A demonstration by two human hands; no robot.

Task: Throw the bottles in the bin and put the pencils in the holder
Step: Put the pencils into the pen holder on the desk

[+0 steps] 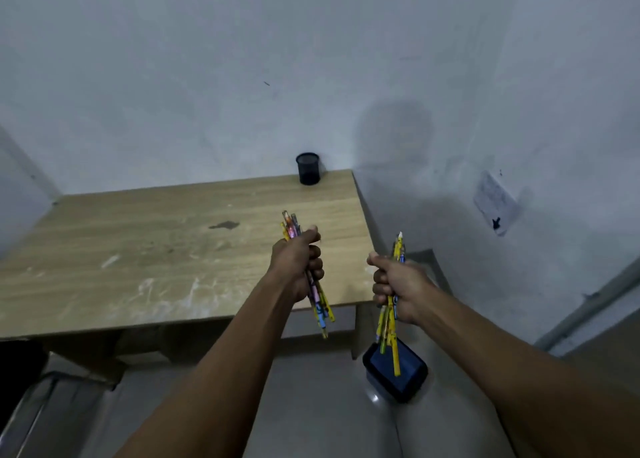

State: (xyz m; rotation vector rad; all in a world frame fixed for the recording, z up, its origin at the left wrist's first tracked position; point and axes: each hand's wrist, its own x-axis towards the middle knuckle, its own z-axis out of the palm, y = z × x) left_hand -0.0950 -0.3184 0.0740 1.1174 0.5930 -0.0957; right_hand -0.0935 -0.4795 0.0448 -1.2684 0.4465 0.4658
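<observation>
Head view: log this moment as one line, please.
left hand: fist on pencil bunch | right hand: fist on second pencil bunch | holder: far table corner | bin: floor | bottles: none visible

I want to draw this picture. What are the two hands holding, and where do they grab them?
The left hand grips a bunch of pencils around their middle. The right hand grips another bunch of pencils, also around the middle.

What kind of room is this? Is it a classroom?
Probably a small study or office corner, not clearly a classroom. A wooden desk stands against bare walls, a black mesh pencil holder sits at its back, and a dark bin stands on the floor.
</observation>
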